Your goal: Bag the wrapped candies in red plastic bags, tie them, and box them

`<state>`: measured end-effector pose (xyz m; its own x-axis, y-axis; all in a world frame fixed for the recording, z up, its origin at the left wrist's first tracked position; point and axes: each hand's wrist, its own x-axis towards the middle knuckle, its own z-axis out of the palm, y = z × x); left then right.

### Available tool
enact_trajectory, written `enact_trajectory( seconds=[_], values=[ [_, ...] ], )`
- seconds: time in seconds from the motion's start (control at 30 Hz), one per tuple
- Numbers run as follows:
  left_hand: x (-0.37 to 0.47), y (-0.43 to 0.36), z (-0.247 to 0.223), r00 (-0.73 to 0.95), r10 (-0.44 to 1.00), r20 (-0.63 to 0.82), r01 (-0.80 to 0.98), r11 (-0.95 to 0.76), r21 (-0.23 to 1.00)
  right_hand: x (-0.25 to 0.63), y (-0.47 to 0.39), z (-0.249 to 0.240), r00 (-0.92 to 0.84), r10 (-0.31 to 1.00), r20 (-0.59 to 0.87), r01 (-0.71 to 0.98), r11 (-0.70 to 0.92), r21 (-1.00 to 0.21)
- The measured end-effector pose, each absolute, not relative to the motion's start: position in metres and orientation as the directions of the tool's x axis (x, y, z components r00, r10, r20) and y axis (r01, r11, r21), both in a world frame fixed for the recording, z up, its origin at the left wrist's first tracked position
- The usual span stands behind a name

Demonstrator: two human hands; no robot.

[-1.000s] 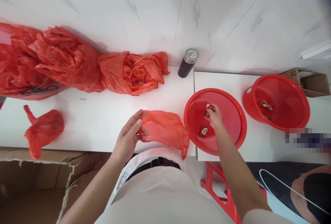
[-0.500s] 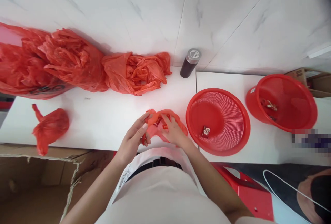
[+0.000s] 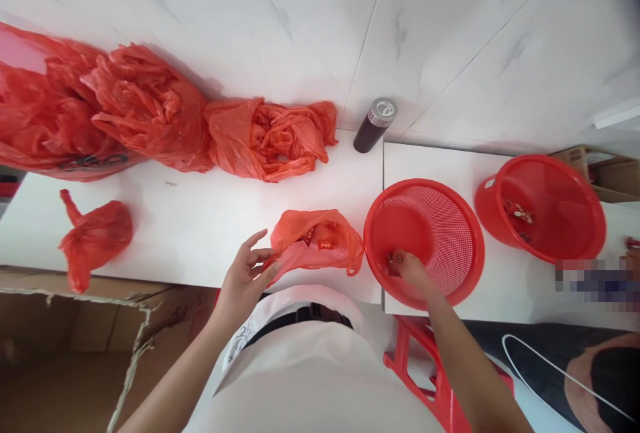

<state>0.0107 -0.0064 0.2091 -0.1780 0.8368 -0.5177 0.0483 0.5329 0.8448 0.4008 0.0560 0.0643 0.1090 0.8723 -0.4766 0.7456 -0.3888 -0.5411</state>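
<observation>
My right hand [image 3: 411, 269] reaches down into a red mesh basket [image 3: 419, 186], its fingers closed on a small dark red packet [image 3: 394, 263]. To the left of the basket lies a spread red plastic bag [image 3: 300, 259] on the white table [image 3: 190, 233]; small red packets [image 3: 326, 244] show inside it. At the bag's left edge is my left hand [image 3: 251, 271], with fingers apart and the thumb and fingertips touching the thin plastic. Whether it pinches the film is hard to see.
Bundled red bags [image 3: 270, 136] line the wall beside a dark flask [image 3: 375, 125]. A knotted red bag [image 3: 103, 233] lies left, above an open cardboard box [image 3: 60, 346]. A second red basket [image 3: 555, 206] stands right, near another person's hand [image 3: 633, 263].
My right hand has left the bag and moved right into the mesh basket, onto the packet there. The bag lies flatter, and my left hand has shifted slightly left and opened wider.
</observation>
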Motion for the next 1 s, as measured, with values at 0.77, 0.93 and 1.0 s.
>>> enact_trajectory(
  seconds=[0.77,0.93,1.0],
  values=[
    [-0.012,0.006,0.230,-0.322,0.791,-0.520,0.089,0.572,0.815,0.294,0.084,0.186,-0.440,0.684,-0.582,0.883,0.446,-0.143],
    [-0.013,0.006,0.270,-0.461,0.805,-0.375,-0.008,0.418,0.908,0.308,0.110,0.263,-0.441,0.849,-0.290,0.749,0.170,-0.641],
    [-0.010,0.006,0.283,-0.487,0.808,-0.332,0.011,0.385,0.923,0.306,0.112,0.278,-0.381,0.897,-0.223,0.684,0.111,-0.721]
  ],
)
